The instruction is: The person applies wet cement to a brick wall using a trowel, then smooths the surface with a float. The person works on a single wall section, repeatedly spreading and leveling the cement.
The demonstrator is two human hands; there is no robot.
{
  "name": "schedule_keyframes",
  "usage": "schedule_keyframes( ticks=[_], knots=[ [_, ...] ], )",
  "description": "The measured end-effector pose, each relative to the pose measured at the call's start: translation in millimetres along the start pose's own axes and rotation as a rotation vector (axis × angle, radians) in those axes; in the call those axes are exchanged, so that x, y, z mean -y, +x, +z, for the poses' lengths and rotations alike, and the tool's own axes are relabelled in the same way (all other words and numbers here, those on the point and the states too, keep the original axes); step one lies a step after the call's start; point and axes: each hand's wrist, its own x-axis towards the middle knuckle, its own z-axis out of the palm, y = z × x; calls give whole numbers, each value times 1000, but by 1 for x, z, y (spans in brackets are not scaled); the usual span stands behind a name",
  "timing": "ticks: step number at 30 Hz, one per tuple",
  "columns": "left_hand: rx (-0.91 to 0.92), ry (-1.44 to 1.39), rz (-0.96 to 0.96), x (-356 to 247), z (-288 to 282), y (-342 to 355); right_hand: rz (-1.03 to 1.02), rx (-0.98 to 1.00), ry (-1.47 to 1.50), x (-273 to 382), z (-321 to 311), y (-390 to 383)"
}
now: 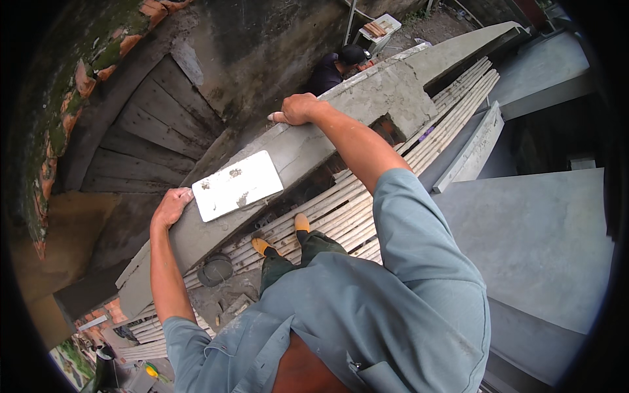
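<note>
A long grey ledge coated with mortar (386,92) runs from lower left to upper right in front of me. My left hand (172,206) is closed on its far edge, beside the white board. My right hand (298,109) grips the same edge farther up and to the right, its thumb pointing left. The fingertips of both hands are hidden over the edge. Between the hands, a white rectangular board (252,180) with rounded corners and mortar smears lies on the ledge, touched by neither palm.
Beneath me is a platform of bamboo poles (354,226), my yellow-shod feet on it. A dark round bucket (215,270) stands near them. Beyond the ledge a person in a dark cap (352,55) is low by the wall. Grey slabs (531,242) lie to the right.
</note>
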Motion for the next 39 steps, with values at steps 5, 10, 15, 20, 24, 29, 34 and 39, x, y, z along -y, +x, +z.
schedule_keyframes(
  ticks=[5,10,15,20,24,29,34,39],
  knots=[
    [10,64,-30,-6,-2,0,34,-5,-10,1,1,0],
    [8,69,-87,-6,-1,-3,21,-14,-38,0,6,11],
    [-29,260,35,-4,9,-9,5,-111,-90,-5,16,22],
    [-79,322,-103,-15,18,-24,-62,-159,-142,-11,22,28],
    [-109,271,-116,-18,20,-28,-50,-165,-99,-17,25,33],
    [-112,235,-132,-9,22,-21,-59,-189,-119,-20,26,33],
    [-88,239,-113,-6,20,-15,-61,-192,-108,-19,26,34],
    [-140,174,-97,-6,22,-19,-78,-191,-81,-23,26,37]
  ],
)
